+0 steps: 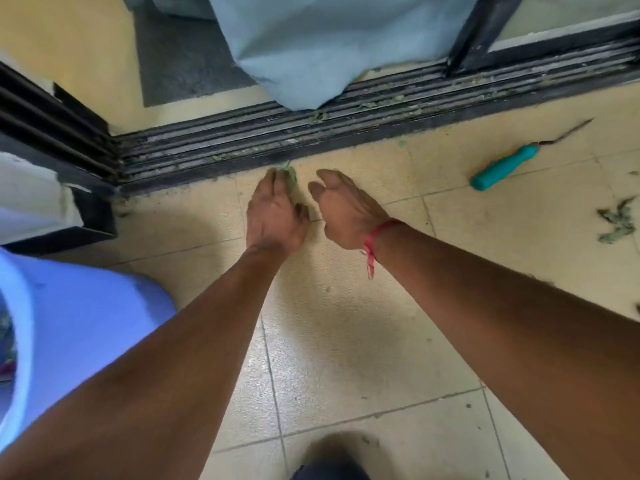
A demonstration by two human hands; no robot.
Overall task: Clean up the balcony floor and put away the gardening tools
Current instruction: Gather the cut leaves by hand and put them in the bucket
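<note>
Both my hands reach down to the tiled balcony floor just in front of the sliding-door track (pixel 311 140). My left hand (pixel 273 213) lies palm down with its fingers stretched toward the track, and a few green leaf scraps (pixel 290 174) lie at its fingertips. My right hand (pixel 343 206), with a red thread on the wrist, hovers cupped just to the right and holds nothing. A gardening tool with a teal handle (pixel 498 166) and a thin metal blade lies on the floor to the right, apart from both hands.
More dry leaves (pixel 616 221) lie at the right edge, and leaf bits sit in the door track. A blue bucket (pixel 76 306) stands at the left. A pale blue curtain (pixel 311 46) hangs over the track. A dark door frame (pixel 52 133) is at the left.
</note>
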